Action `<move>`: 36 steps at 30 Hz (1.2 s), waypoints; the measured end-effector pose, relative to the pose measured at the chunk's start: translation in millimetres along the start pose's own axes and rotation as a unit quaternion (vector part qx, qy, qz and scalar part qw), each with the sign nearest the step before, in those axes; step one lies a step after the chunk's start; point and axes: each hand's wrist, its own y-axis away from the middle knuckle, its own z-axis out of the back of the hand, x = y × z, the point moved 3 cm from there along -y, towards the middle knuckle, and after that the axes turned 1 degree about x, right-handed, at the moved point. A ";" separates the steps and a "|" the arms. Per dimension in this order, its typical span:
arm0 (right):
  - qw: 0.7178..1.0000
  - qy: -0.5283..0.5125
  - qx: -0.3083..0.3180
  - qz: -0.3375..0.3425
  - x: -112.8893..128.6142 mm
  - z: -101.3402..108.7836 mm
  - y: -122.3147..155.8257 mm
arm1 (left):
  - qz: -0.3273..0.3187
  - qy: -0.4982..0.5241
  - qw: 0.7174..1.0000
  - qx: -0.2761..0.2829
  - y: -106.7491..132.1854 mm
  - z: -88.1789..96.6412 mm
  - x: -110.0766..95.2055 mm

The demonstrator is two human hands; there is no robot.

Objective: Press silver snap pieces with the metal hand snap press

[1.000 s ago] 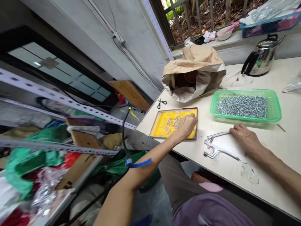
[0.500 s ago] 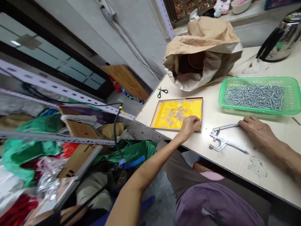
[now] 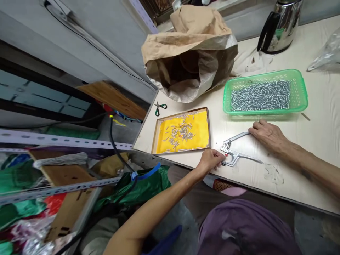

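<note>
Silver hand pliers (image 3: 236, 156) with a spring and a rounded jaw lie on the table, their handles spread apart. My right hand (image 3: 269, 134) has its fingers closed on the end of the upper handle. At the jaw, beside a small red part, my left hand (image 3: 210, 159) is pinched shut; whatever is between its fingertips is too small to make out. Just behind my left hand sits a shallow cardboard tray (image 3: 154, 141) with a yellow bottom, where several thin, short metal pins (image 3: 183, 131) lie scattered.
Beyond my right hand stands a green plastic basket (image 3: 302, 92) of small ridged metal pieces. Green-handled scissors (image 3: 160, 109) lie near the left table edge. A large open paper bag (image 3: 190, 39), a metal kettle (image 3: 283, 28) and a clear plastic bag (image 3: 328, 53) are farther back.
My left hand has left the tray's right front corner and moved right to the pliers' jaw. My right hand stays on the upper handle. The camera view has shifted.
</note>
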 end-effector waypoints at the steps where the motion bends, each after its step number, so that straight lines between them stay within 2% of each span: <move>1: 1.000 0.001 0.005 -0.003 0.1 -0.6 0.3 | 0.007 -0.006 1.000 0.008 -0.5 -0.4 -0.6; 6: 1.000 -0.007 0.005 -0.008 1.3 -3.1 6.2 | 0.038 -0.026 0.998 0.053 0.0 -3.9 -3.0; 11: 0.997 -0.065 -0.050 -0.003 15.3 -6.9 26.8 | 0.073 -0.033 0.994 0.071 2.6 -5.1 4.0; 14: 0.996 -0.047 -0.070 0.013 27.9 -15.5 44.6 | 0.070 -0.028 0.994 0.080 2.8 -5.3 11.0; 19: 0.998 -0.030 -0.049 0.011 37.9 -27.6 63.2 | 0.063 -0.045 0.993 0.086 5.0 -5.7 18.3; 27: 0.998 -0.005 -0.059 -0.001 51.1 -16.0 66.9 | 0.065 -0.064 0.993 0.071 11.5 -7.1 18.7; 30: 0.998 -0.017 -0.058 -0.006 55.1 -12.1 68.3 | 0.062 -0.103 0.990 0.078 15.0 -5.9 22.2; 31: 0.998 -0.024 -0.056 -0.009 56.0 -11.2 68.7 | 0.043 -0.134 0.988 0.070 16.9 -5.4 23.2; 33: 0.998 -0.039 -0.050 -0.016 57.2 -9.8 69.2 | -0.051 -0.216 0.975 0.011 21.6 -5.1 21.5; 34: 0.998 -0.047 -0.047 -0.019 57.6 -9.2 69.2 | -0.120 -0.258 0.958 -0.030 24.4 -6.8 18.5; 36: 0.997 -0.059 -0.044 -0.017 57.8 -7.8 68.7 | -0.268 -0.324 0.903 -0.091 29.6 -16.7 9.6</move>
